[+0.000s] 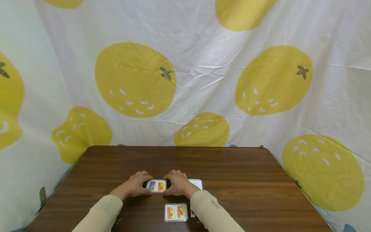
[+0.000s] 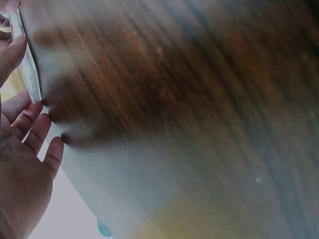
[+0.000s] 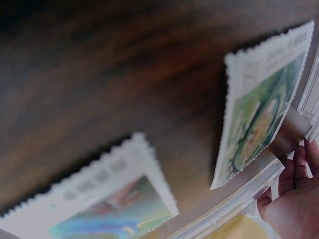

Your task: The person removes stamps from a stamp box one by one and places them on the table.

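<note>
A small clear case (image 1: 156, 186) with two colourful stamps in it lies on the brown table, between both hands. My left hand (image 1: 134, 186) grips its left end, thumb at the near corner and fingers at the far one; the left wrist view shows the hand (image 2: 22, 164) at the thin edge of the case (image 2: 29, 64). My right hand (image 1: 179, 184) grips the right end in the same way. In the right wrist view, the right hand (image 3: 294, 199) is partly visible beside clear plastic edges (image 3: 234, 199).
A second case (image 1: 175, 212) with two orange-red stamps lies nearer me. A white-filled case (image 1: 196, 183) sits behind my right wrist. Loose stamps with toothed edges, one green (image 3: 261, 114) and one blue-toned (image 3: 109, 204), lie near the right forearm. A lemon-print cloth (image 1: 197, 80) hangs behind the table.
</note>
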